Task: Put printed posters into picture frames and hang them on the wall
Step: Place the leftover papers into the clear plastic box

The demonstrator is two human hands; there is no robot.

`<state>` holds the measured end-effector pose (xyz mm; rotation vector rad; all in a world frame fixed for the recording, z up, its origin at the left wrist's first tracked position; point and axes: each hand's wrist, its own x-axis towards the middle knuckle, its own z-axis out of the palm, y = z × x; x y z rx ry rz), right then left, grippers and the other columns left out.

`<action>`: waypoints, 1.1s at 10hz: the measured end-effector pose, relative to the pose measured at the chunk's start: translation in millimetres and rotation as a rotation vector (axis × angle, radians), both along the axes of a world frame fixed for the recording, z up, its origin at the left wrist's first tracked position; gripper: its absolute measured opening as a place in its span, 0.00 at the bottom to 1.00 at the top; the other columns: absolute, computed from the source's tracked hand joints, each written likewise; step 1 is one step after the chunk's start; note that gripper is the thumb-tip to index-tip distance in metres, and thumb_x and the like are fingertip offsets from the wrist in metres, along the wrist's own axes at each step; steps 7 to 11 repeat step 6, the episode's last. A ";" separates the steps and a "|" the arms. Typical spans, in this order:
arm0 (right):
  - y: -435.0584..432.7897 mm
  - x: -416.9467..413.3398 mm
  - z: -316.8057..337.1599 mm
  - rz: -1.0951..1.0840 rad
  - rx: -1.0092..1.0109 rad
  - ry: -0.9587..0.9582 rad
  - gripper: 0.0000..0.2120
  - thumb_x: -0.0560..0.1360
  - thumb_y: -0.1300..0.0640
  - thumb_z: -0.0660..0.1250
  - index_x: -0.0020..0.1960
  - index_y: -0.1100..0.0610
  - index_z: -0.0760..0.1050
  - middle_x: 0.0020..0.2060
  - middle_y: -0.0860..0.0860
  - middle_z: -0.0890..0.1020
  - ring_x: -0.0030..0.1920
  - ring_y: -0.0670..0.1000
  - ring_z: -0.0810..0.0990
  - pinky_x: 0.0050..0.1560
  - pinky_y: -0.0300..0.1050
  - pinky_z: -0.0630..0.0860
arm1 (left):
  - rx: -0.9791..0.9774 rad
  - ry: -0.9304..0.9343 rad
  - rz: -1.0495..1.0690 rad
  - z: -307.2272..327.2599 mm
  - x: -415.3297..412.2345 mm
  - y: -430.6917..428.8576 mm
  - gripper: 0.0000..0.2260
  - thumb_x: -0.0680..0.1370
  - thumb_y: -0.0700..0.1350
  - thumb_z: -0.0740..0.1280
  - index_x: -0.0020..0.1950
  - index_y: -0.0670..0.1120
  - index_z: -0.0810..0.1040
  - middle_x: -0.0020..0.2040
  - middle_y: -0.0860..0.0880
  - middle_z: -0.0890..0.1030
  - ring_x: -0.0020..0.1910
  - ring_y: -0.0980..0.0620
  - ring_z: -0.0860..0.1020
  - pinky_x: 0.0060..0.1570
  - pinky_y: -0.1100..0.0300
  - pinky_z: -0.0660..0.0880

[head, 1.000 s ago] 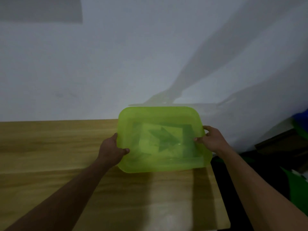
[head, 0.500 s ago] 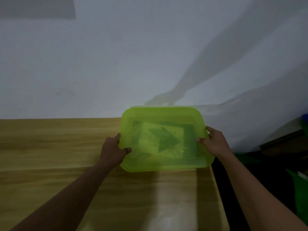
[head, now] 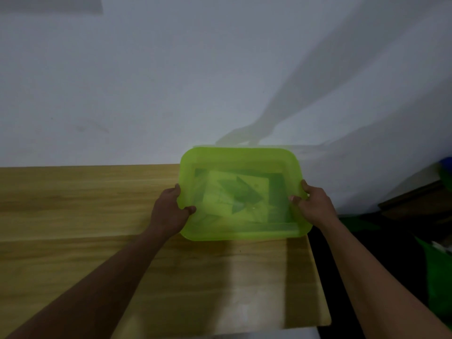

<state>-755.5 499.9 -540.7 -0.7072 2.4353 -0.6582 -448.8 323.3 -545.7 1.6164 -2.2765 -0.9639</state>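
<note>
Flat sheets (head: 221, 195) lie in one green bin (head: 244, 154) at the far right end of the table (head: 85, 204), too blurry to count. Two hands grip the bin. The left hand (head: 171, 211) curls round its left rim, and the right hand (head: 315, 204) curls round its right rim.

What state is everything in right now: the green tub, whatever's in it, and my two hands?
green tub: held at both short sides, over the right end of the wooden table.
flat sheets: stacked in the tub, details blurred.
left hand: fingers curled round the tub's left rim.
right hand: fingers curled round the tub's right rim.
</note>
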 end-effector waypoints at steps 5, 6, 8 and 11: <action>11.2 41.1 112.7 0.111 -0.144 0.179 0.26 0.76 0.47 0.69 0.71 0.57 0.71 0.66 0.58 0.77 0.64 0.55 0.77 0.63 0.48 0.71 | -0.122 0.365 0.054 41.9 51.2 45.0 0.19 0.71 0.51 0.73 0.61 0.47 0.80 0.50 0.51 0.83 0.43 0.51 0.80 0.46 0.58 0.76; 31.3 96.4 219.3 0.244 -0.479 0.084 0.17 0.74 0.50 0.71 0.62 0.49 0.78 0.50 0.51 0.85 0.47 0.48 0.84 0.54 0.50 0.80 | 0.106 0.376 -0.046 45.5 110.9 100.2 0.06 0.72 0.46 0.75 0.42 0.58 0.84 0.37 0.59 0.84 0.37 0.61 0.80 0.36 0.66 0.76; 31.3 96.4 219.3 0.244 -0.479 0.084 0.17 0.74 0.50 0.71 0.62 0.49 0.78 0.50 0.51 0.85 0.47 0.48 0.84 0.54 0.50 0.80 | 0.106 0.376 -0.046 45.5 110.9 100.2 0.06 0.72 0.46 0.75 0.42 0.58 0.84 0.37 0.59 0.84 0.37 0.61 0.80 0.36 0.66 0.76; 31.3 96.4 219.3 0.244 -0.479 0.084 0.17 0.74 0.50 0.71 0.62 0.49 0.78 0.50 0.51 0.85 0.47 0.48 0.84 0.54 0.50 0.80 | 0.106 0.376 -0.046 45.5 110.9 100.2 0.06 0.72 0.46 0.75 0.42 0.58 0.84 0.37 0.59 0.84 0.37 0.61 0.80 0.36 0.66 0.76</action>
